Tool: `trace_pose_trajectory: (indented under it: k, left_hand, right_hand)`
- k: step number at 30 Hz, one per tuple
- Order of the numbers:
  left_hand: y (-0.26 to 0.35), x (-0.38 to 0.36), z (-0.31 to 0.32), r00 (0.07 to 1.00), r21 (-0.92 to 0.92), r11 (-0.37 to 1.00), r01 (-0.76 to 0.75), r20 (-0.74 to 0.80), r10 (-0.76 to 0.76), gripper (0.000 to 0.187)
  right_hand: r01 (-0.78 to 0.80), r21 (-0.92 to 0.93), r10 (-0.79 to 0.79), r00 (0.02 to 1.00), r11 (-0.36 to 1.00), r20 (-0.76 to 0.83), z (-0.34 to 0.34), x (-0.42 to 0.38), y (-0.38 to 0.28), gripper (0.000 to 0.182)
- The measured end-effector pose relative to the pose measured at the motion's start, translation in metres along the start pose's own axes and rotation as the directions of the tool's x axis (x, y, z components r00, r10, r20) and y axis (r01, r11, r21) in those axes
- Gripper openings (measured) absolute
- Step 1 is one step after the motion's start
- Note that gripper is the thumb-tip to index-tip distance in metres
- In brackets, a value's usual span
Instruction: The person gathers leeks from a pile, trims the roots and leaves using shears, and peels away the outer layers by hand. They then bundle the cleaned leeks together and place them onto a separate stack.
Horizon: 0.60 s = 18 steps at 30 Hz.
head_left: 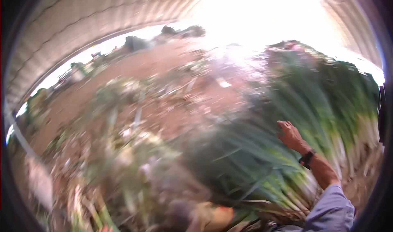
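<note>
My right hand (291, 135), with a dark band on the wrist, is over the long leaves of a large pile of green onions (266, 154). Its fingers curl down toward the leaves; whatever they hold is hidden. The onions lie in bundles, white stalk ends toward me and dark green leaves pointing away. At the bottom left edge, a small skin-coloured patch (105, 228) may be part of my left hand, beside some pale-stalked onions (77, 207). Its fingers cannot be made out.
Reddish soil (159, 62) stretches out ahead, strewn with blurred plant scraps (123, 88). A curved, ribbed cover (102, 6) arches overhead. Low in the middle lies a blurred yellow-orange thing (217, 215). A pale pole (24, 142) stands at the left.
</note>
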<state>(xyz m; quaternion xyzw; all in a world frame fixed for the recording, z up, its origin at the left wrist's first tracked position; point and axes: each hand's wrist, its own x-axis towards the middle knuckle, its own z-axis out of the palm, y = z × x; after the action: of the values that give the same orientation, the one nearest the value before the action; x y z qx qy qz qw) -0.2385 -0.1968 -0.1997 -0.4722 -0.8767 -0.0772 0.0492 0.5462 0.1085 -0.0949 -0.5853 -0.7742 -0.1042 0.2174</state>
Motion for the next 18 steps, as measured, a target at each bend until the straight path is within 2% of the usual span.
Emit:
trace_pose_trajectory:
  k: [2, 4, 5, 6, 7, 8, 9, 10, 11, 13, 15, 16, 18]
  left_hand:
    - [0.000, 0.007, -0.024, 0.996, -0.037, 0.998, 0.043, -0.080, -0.045, 0.020]
    - [0.014, 0.023, -0.066, 0.974, -0.129, 0.983, 0.133, -0.166, -0.154, 0.022]
    - [0.025, 0.035, -0.096, 0.969, -0.157, 0.975, 0.154, -0.171, -0.181, 0.023]
    - [0.023, 0.054, -0.109, 0.943, -0.167, 0.986, 0.024, -0.324, -0.078, 0.032]
    - [0.034, 0.073, -0.136, 0.931, -0.242, 0.962, 0.129, -0.304, -0.202, 0.032]
    - [0.054, 0.086, -0.169, 0.896, -0.331, 0.912, 0.241, -0.286, -0.341, 0.043]
    - [0.050, 0.104, -0.175, 0.862, -0.498, 0.867, 0.002, -0.438, -0.254, 0.051]
    - [0.045, 0.118, -0.177, 0.781, -0.591, 0.763, -0.260, -0.593, -0.193, 0.062]
    - [0.057, 0.119, -0.195, 0.854, -0.717, 0.670, -0.194, -0.459, -0.244, 0.079]
    - [0.019, 0.138, -0.159, 0.824, -0.624, 0.761, -0.174, -0.515, -0.234, 0.085]
    - [-0.038, 0.134, -0.093, 0.866, -0.656, 0.737, -0.161, -0.453, -0.213, 0.091]
    - [-0.052, 0.117, -0.068, 0.888, -0.678, 0.733, -0.053, -0.368, -0.276, 0.090]
    - [-0.071, 0.081, -0.016, 0.897, -0.647, 0.742, 0.177, -0.203, -0.391, 0.087]
  right_hand:
    - [0.181, 0.191, -0.211, 0.966, 0.965, 0.151, 0.036, 0.026, -0.085, 0.052]
    - [0.371, 0.322, -0.446, 0.872, 0.871, 0.204, 0.065, 0.030, -0.163, 0.055]
    - [0.406, 0.397, -0.519, 0.821, 0.823, 0.238, 0.078, 0.033, -0.197, 0.060]
    - [0.431, 0.465, -0.586, 0.765, 0.774, 0.267, 0.090, 0.036, -0.231, 0.066]
    - [0.447, 0.499, -0.631, 0.717, 0.742, 0.296, 0.100, 0.037, -0.267, 0.071]
    - [0.486, 0.545, -0.694, 0.662, 0.683, 0.281, 0.123, 0.035, -0.291, 0.076]
    - [0.532, 0.542, -0.734, 0.623, 0.651, 0.271, 0.132, 0.035, -0.319, 0.075]
    - [0.533, 0.544, -0.741, 0.607, 0.648, 0.287, 0.144, 0.034, -0.343, 0.078]
    - [0.535, 0.547, -0.748, 0.592, 0.644, 0.302, 0.160, 0.033, -0.360, 0.081]
    - [0.541, 0.501, -0.728, 0.597, 0.676, 0.337, 0.204, 0.023, -0.372, 0.086]
    - [0.515, 0.453, -0.683, 0.603, 0.728, 0.411, 0.226, 0.015, -0.386, 0.087]
    - [0.563, 0.401, -0.687, 0.644, 0.723, 0.335, 0.252, 0.003, -0.383, 0.084]
    - [0.494, 0.441, -0.642, 0.705, 0.749, 0.301, 0.252, 0.000, -0.386, 0.082]
